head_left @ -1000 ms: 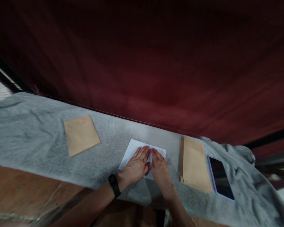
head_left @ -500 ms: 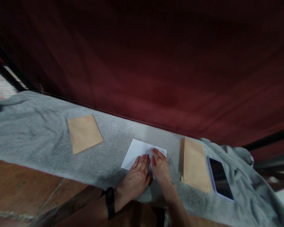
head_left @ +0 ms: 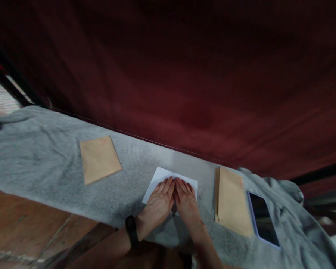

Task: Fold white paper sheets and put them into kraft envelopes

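A white sheet of paper (head_left: 162, 173) lies on the grey cloth, its near part covered by my hands. My left hand (head_left: 161, 198), with a black band on the wrist, rests flat on the paper with its fingers stretched out. Beside it my right hand (head_left: 185, 198) also lies flat on the sheet, fingers extended. The fingertips of both hands come together near the middle of the paper. Whether the sheet is folded beneath them I cannot tell.
A brown envelope (head_left: 100, 160) lies to the left. On the right are a stack of brown envelopes (head_left: 233, 201) and a phone (head_left: 264, 220) in a purple case. Grey cloth (head_left: 128, 186) covers the bench, a dark red curtain (head_left: 184, 93) hangs behind, and brown tiles (head_left: 30, 224) show below.
My left hand has slid slightly forward and right on the paper, up against my right hand. Both hands now lie side by side with their fingertips level. The view has shifted slightly.
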### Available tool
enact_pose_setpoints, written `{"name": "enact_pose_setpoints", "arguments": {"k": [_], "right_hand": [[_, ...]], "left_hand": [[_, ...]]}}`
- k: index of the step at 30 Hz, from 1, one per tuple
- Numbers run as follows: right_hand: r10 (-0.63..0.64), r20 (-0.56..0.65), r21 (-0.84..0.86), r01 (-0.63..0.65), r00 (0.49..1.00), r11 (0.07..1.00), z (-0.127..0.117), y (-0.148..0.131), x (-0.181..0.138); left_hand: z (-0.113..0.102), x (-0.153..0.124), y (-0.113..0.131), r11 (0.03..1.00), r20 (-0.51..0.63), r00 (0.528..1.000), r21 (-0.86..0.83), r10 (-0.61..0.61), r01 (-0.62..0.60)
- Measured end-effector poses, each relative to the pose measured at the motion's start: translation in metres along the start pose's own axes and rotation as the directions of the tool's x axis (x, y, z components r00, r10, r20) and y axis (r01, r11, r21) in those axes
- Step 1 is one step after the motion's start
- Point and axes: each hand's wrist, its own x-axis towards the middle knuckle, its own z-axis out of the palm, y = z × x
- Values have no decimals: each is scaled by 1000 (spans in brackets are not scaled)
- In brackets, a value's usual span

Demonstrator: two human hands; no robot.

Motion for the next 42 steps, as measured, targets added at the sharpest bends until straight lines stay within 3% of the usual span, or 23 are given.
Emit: {"name": "enact_pose_setpoints", "arguments": {"k": [4,13,18,24,28,37,42], "right_hand": [[7,-17,-18,-8,1000,1000,4,0,2],[17,-94,-45,-21,995,999,22,11,-1],[-37,-167,-76,25,985,997,30,13,-6],[-37,-238,-175,-5,971,985,40,11,-8],[-11,-238,-235,-47,971,971,40,8,-5],[70,-107,-298,-99,992,949,23,-6,-5],[87,-102,-305,-115,991,945,16,-7,-5]], "left_hand": [[14,8,-7,998,28,1000,63,0,-1],[-11,27,-10,992,106,994,113,38,-50],[6,24,-13,994,13,1000,112,21,-22],[29,17,-20,986,-124,987,144,105,-87],[33,16,-21,980,-118,988,184,103,-80],[26,16,-23,973,-95,985,195,142,-122],[23,17,-22,980,-87,991,181,101,-83]]}}
